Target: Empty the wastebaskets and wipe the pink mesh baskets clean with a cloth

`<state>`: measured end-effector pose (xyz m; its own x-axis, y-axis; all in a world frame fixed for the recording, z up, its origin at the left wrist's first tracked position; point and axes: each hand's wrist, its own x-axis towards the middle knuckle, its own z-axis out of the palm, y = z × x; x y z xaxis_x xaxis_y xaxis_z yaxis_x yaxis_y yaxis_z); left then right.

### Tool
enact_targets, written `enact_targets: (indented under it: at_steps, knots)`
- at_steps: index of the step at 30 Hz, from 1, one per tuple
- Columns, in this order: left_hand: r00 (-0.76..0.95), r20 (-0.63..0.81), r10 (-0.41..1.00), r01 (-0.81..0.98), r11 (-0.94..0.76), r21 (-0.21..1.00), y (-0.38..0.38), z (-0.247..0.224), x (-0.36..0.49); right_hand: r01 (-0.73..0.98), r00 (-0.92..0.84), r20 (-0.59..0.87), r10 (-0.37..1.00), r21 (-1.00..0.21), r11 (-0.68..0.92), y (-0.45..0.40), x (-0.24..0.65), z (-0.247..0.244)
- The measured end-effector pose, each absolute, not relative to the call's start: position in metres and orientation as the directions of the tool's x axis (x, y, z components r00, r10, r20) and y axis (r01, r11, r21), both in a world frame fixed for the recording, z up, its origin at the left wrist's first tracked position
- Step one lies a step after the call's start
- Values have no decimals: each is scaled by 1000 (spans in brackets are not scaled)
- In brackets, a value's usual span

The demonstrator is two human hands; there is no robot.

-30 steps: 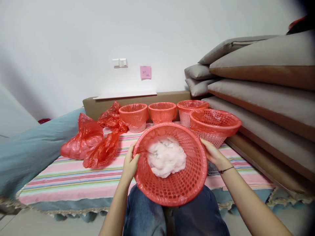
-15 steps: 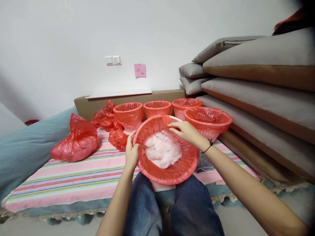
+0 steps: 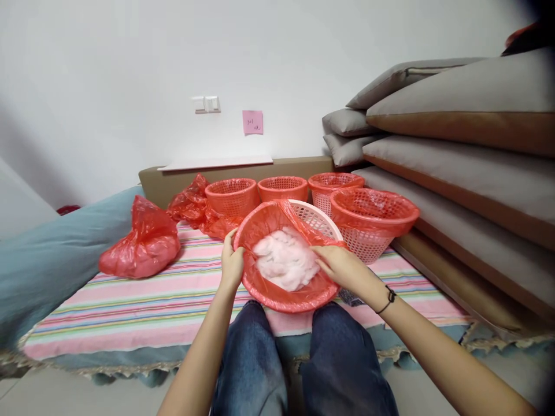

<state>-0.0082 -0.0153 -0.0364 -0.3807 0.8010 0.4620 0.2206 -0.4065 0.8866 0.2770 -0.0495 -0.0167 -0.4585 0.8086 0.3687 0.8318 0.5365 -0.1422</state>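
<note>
A pink plastic basket (image 3: 314,215), tilted toward me over my knees, has a red plastic bag (image 3: 277,301) lining it and folded over much of its rim. White fluffy stuffing (image 3: 286,260) lies inside the bag. My left hand (image 3: 232,260) is closed on the lined rim at the left. At the right side, my right hand (image 3: 340,263) has its fingers closed on the red bag's edge. The bag is drawn off the upper right rim, so the pale perforated wall shows there.
Several bag-lined baskets (image 3: 375,211) stand behind. A tied red bag (image 3: 143,248) lies left on the striped cloth (image 3: 143,306), and another crumpled bag (image 3: 191,202) is near the baskets. Grey cushions (image 3: 468,167) are stacked at the right.
My right hand has moved right and down along the basket with the bag's edge, baring the upper right rim. My left hand stays at the left rim. The view has shifted slightly.
</note>
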Motion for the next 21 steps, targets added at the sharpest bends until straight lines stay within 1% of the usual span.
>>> enact_targets:
  at_steps: [3, 5, 7, 9, 11, 13, 16, 19, 21]
  knots:
    - [-383, 461, 801, 225, -403, 887, -15, -37, -9, 929, -311, 465, 829, -37, 369, -50, 299, -15]
    - [-386, 458, 800, 215, -405, 889, -16, -37, -9, 950, -264, 508, 820, -11, 313, -46, 314, -15]
    - [-387, 457, 801, 210, -406, 889, -16, -37, -7, 927, -302, 534, 790, -31, 375, -45, 323, -17]
    - [-396, 457, 797, 220, -401, 890, -17, -36, -4, 868, -382, 560, 735, -57, 494, -48, 324, -21]
    - [-417, 453, 788, 234, -388, 891, -17, -33, 1, 811, -436, 567, 698, -89, 579, -55, 315, -24]
    - [-443, 444, 779, 233, -378, 896, -17, -31, 8, 771, -455, 534, 713, -164, 615, -64, 300, -26]
    - [-471, 433, 769, 225, -370, 902, -17, -28, 19, 698, -444, 480, 756, -344, 628, -76, 270, -25]
    - [-475, 435, 765, 225, -372, 900, -17, -27, 27, 529, -434, 446, 783, -577, 622, -82, 234, -19]
    - [-461, 451, 764, 235, -385, 892, -18, -26, 31, 408, -436, 412, 800, -702, 584, -84, 211, -17]
